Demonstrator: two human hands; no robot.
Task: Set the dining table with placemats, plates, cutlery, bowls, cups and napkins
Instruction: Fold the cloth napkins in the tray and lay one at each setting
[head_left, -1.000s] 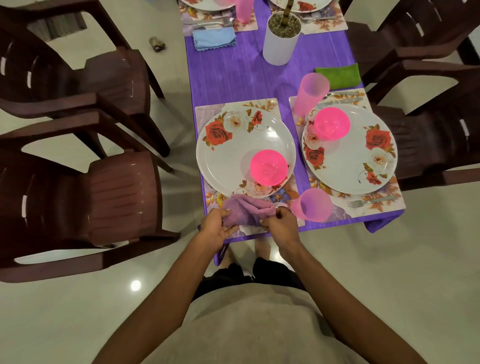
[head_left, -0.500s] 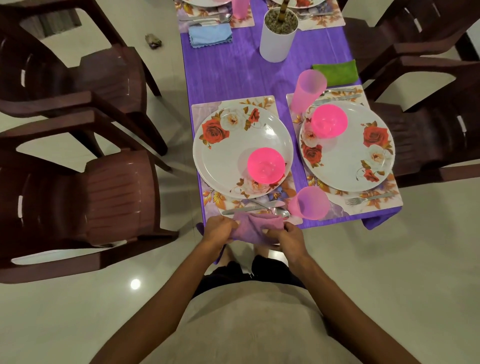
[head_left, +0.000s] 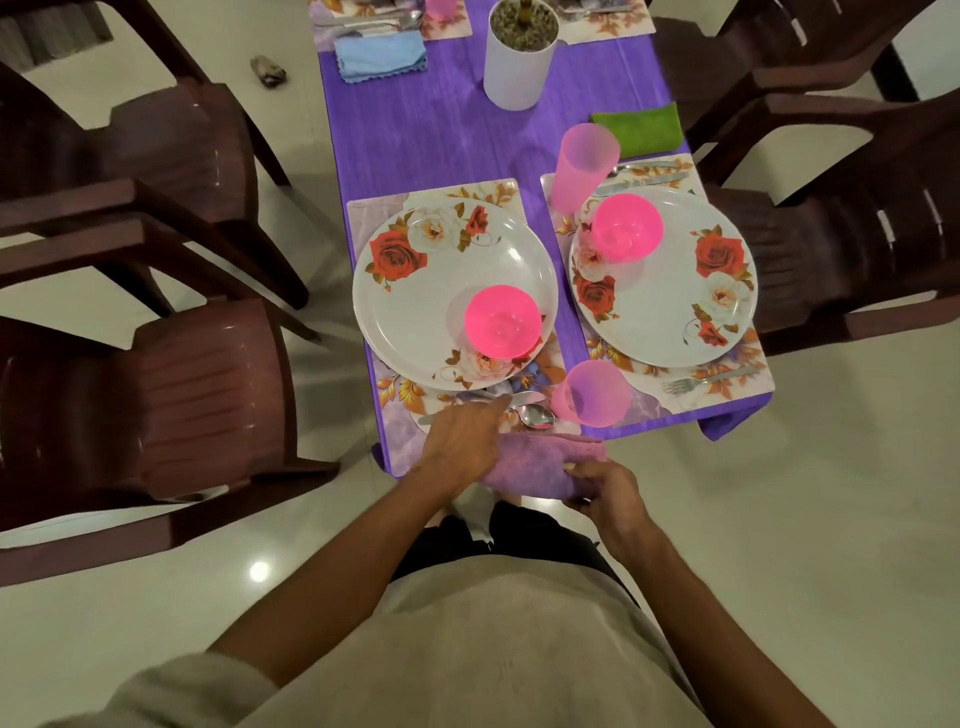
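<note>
A folded purple napkin (head_left: 540, 462) hangs just off the table's near edge, and my right hand (head_left: 605, 493) grips its right end. My left hand (head_left: 465, 441) stretches forward over the near placemat (head_left: 400, 426), fingers straight, tips at the spoon (head_left: 532, 415) and other cutlery there. Above them sits a white rose-patterned plate (head_left: 431, 291) with a pink bowl (head_left: 501, 321) on it. A pink cup (head_left: 592, 393) stands to the right of the spoon. A second plate (head_left: 670, 312) carries a pink bowl (head_left: 627, 227), with a tall pink cup (head_left: 584, 166) and a fork (head_left: 696, 383) beside it.
Dark brown plastic chairs stand on the left (head_left: 145, 395) and right (head_left: 857, 249) of the purple table (head_left: 447, 130). A white pot (head_left: 519, 57), a green napkin (head_left: 641, 129) and a blue napkin (head_left: 379, 52) lie farther back. A small object (head_left: 267, 70) lies on the floor.
My left hand let go of the purple napkin and reached forward to the cutlery on the near placemat. My right hand still holds the napkin, now lower off the table edge.
</note>
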